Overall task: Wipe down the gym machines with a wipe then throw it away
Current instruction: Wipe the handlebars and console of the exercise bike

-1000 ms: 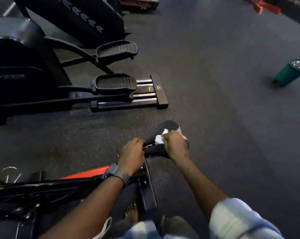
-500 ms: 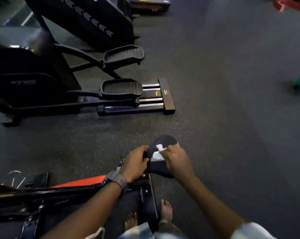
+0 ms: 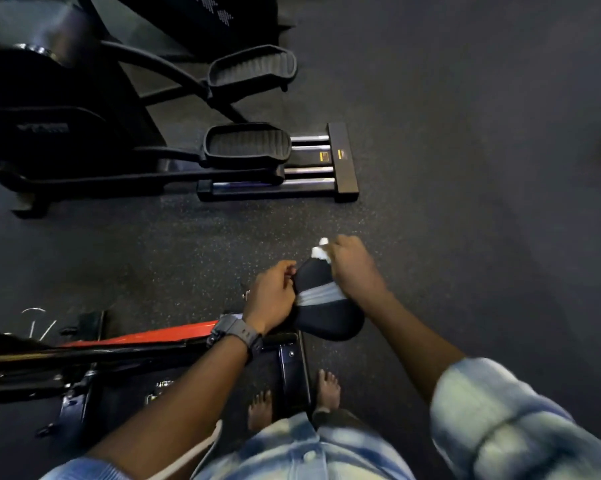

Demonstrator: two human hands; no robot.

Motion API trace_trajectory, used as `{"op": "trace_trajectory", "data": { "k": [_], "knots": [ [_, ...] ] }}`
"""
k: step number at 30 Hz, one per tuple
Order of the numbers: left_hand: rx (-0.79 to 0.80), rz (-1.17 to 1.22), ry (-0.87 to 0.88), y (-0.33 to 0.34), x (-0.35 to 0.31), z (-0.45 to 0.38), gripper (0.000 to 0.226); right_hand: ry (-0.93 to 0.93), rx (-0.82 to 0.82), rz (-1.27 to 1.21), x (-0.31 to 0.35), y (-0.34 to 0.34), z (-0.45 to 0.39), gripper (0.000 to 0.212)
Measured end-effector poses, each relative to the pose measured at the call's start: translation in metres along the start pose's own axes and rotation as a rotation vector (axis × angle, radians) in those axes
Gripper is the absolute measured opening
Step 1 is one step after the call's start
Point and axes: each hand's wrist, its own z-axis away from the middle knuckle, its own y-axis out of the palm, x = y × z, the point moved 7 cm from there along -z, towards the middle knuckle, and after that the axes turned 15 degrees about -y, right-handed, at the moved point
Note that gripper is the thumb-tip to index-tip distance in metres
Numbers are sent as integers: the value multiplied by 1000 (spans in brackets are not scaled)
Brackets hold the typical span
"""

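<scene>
The right hand has its fingers curled round a crumpled white wipe, pressed to the narrow nose of the black bike seat. The left hand grips the seat's side at 9 o'clock. The seat's long axis runs 12 to 6 — nose toward 12. An elliptical machine stands at 10 o'clock.

Dark speckled rubber floor, black elliptical machine standing at its far left, red-framed exercise bike sitting nearer, two bare feet standing beside the bike's base
</scene>
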Motion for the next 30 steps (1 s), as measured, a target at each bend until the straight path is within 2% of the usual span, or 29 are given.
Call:
{"op": "trace_trajectory", "data": {
  "k": [3,5,6,9,10,12,15,17,19,20,22,25,26,27,30],
  "knots": [
    [23,29,-5,5,-7,-4,36,-240,-23,-124,53,8,22,22],
    [39,37,-8,7,-8,-5,36,-296,-22,-181,52,6,60,20],
    [37,33,3,7,-9,-5,35,-254,-36,-185,38,4,70,19],
    [35,-7,55,11,-12,-2,33,124,-126,-166,-16,-3,59,21],
    [28,-31,66,12,-13,-1,33,174,-157,-175,-19,-4,50,21],
    [20,-98,97,12,-17,3,35,107,-163,-174,3,-5,44,21],
    [22,-200,182,12,-23,11,41,-70,-138,-240,32,-9,85,24],
    [13,-281,260,16,-25,18,42,18,-148,-227,19,-17,103,13],
    [-7,-348,316,22,-24,25,42,260,-163,-218,-7,-15,93,15],
    [-21,-374,345,24,-25,28,41,320,-177,-209,-9,-14,85,18],
    [-17,-437,427,28,-30,37,41,283,-243,-209,6,-12,83,24],
    [16,-531,501,33,-33,47,45,34,-225,-231,50,-10,117,23],
    [15,-547,512,33,-31,49,46,1,-226,-224,55,-12,129,27],
    [11,-559,523,33,-29,50,47,25,-239,-222,52,-13,135,33],
    [2,-543,547,28,-24,52,49,246,-304,-184,36,-17,121,33]
  ]
}}
